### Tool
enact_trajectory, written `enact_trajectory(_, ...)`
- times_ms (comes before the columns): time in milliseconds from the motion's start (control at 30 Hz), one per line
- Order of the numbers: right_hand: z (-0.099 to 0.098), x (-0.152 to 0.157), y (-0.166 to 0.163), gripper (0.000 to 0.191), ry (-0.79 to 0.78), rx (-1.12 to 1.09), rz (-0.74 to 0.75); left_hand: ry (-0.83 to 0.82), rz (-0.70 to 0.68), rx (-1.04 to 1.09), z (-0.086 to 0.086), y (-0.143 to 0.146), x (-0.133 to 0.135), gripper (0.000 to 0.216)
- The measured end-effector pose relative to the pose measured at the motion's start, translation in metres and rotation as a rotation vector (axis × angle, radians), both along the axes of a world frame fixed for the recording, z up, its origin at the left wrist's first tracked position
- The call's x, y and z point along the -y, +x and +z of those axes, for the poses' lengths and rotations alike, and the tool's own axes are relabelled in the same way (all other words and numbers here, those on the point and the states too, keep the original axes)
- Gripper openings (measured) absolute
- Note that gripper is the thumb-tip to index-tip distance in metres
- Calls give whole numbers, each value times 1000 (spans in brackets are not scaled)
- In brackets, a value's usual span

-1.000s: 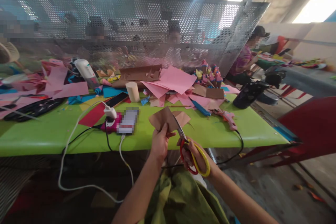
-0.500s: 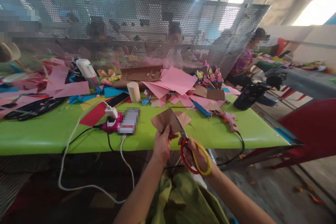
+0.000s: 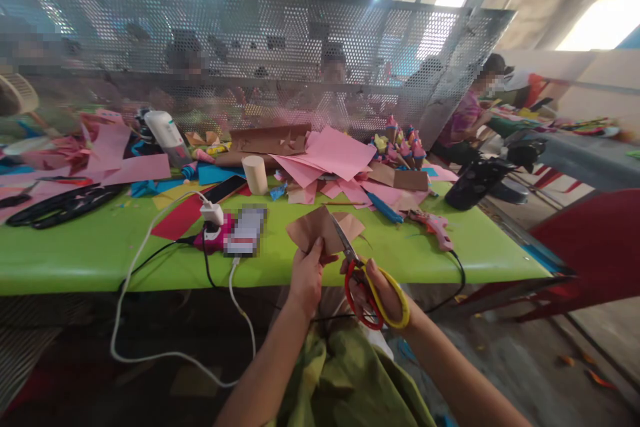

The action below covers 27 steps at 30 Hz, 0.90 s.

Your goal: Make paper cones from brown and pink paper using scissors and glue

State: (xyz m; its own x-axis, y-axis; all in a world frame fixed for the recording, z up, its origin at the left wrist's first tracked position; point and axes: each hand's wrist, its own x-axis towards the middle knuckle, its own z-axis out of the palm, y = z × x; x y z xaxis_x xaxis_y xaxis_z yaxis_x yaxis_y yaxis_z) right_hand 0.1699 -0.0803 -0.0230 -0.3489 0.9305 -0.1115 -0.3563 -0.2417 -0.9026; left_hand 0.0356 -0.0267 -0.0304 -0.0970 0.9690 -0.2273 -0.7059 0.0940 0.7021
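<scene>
My left hand point(image 3: 309, 273) pinches a piece of brown paper point(image 3: 311, 223) near its lower edge, thumb on top. In my right hand point(image 3: 383, 290) is a pair of scissors point(image 3: 373, 297) with one red and one yellow handle loop. Its blades point up and left, at the right side of the brown paper, and part of them is hidden by it. Another bit of brown paper point(image 3: 353, 225) shows behind the blades. Both hands are over the front edge of the green table point(image 3: 165, 273).
A phone point(image 3: 246, 230) on a white cable and a pink power strip point(image 3: 213, 240) lie left. A glue gun point(image 3: 437, 227) lies right, near a black tumbler point(image 3: 477, 183). Behind are a wooden cylinder point(image 3: 255, 175), pink paper sheets point(image 3: 337, 150) and a perforated metal screen point(image 3: 250, 33). People sit beyond.
The scissors' handle loops have spread a little wider apart, and my right hand has shifted slightly right. My left hand and the brown paper have hardly moved.
</scene>
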Motion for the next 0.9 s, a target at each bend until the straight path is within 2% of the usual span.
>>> enact_trajectory(267,3,-2,3,62,-19,7,-48,6,-21,-56,0,1,3,45)
enact_trajectory(467,4,-5,-4,66,31,28,-100,18,-48,9,-1,8,4,48)
enact_trajectory(600,3,-5,-5,62,81,31,-114,22,-55,62,1,10,6,44)
enact_trajectory(900,5,-6,-4,65,116,99,-158,31,-75,80,2,12,9,42)
